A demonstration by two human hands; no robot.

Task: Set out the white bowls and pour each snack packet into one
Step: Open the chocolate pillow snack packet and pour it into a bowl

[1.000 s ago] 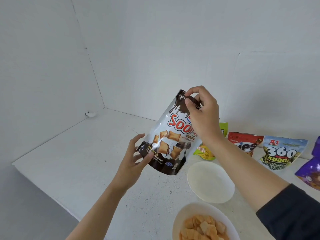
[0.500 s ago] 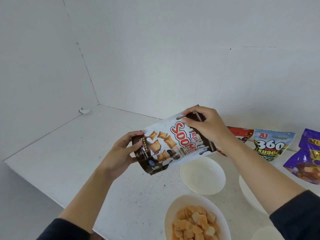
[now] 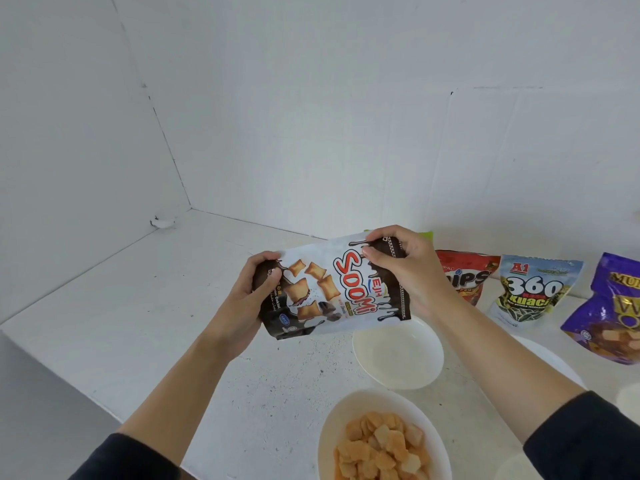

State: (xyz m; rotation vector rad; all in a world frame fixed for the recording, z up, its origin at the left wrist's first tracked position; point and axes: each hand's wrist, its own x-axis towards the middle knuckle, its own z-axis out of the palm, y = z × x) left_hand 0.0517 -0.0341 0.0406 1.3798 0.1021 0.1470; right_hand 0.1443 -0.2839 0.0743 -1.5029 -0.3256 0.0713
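Nearest me, a white bowl point(image 3: 332, 417) holds orange snack pieces. Beyond it stands a second, empty white bowl point(image 3: 398, 355) on the table point(image 3: 138, 306).

I note the Soomi packet point(image 3: 332, 289) held in the air above the table, its lower right corner over the empty bowl's far rim. Its long axis runs left to right, the seamed top end to the right, and the printed face is toward me. I cannot tell whether the top is torn.

Both forearms reach forward in dark sleeves and converge on the packet. The left hand point(image 3: 256, 296) grips the bottom end, fingers curled behind and thumb on the front. The right hand point(image 3: 405, 271) clamps the top end, fingers curled over it.

Farther back, by the wall, I see a red chips packet point(image 3: 467, 275), a 360 Kuaci packet point(image 3: 533, 292) and a purple packet point(image 3: 609, 313).
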